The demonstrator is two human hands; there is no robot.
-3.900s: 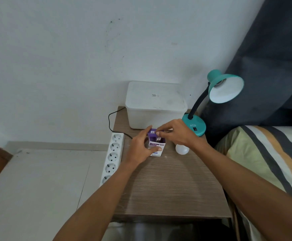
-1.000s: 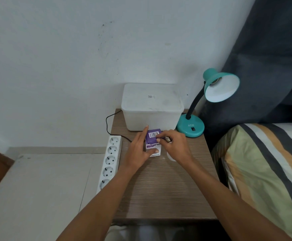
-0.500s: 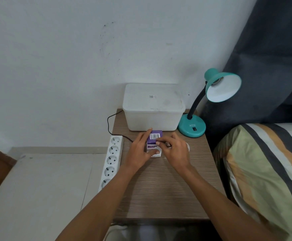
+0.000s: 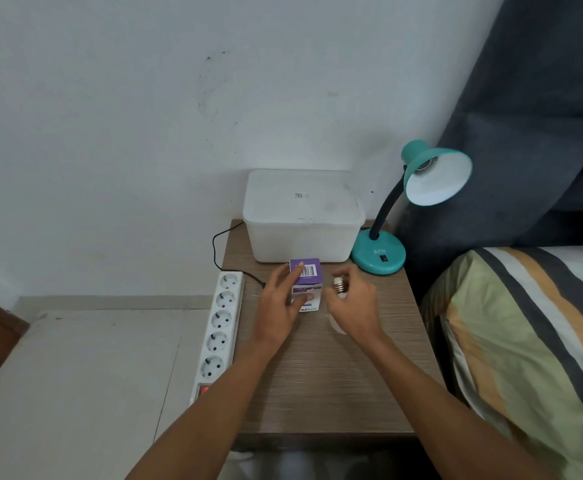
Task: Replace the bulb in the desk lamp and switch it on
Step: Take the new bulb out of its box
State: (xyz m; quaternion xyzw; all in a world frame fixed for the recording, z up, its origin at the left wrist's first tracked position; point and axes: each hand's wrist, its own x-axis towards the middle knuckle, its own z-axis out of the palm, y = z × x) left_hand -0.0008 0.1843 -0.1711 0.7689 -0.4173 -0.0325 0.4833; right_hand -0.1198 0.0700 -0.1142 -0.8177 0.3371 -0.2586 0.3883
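The teal desk lamp [image 4: 378, 252] stands at the table's back right, its shade [image 4: 437, 178] tilted toward me with the socket showing no bulb. My left hand [image 4: 279, 306] grips the small purple-and-white bulb box [image 4: 305, 277], which stands upright on the wooden bedside table [image 4: 318, 382]. My right hand [image 4: 352, 306], just right of the box, holds a bulb [image 4: 339, 286] with its metal screw base pointing up between the fingers. A white rounded patch [image 4: 334, 325] shows under that hand; I cannot tell whether it belongs to the same bulb.
A white lidded plastic tub [image 4: 304, 216] fills the table's back. A white power strip [image 4: 220, 327] with a lit red switch lies along the left edge, the lamp's black cord plugged into it. A striped bed [image 4: 525, 341] borders the right side.
My right hand has drawn the bulb clear of the box and moved it a little to the right. My left hand stays on the box.
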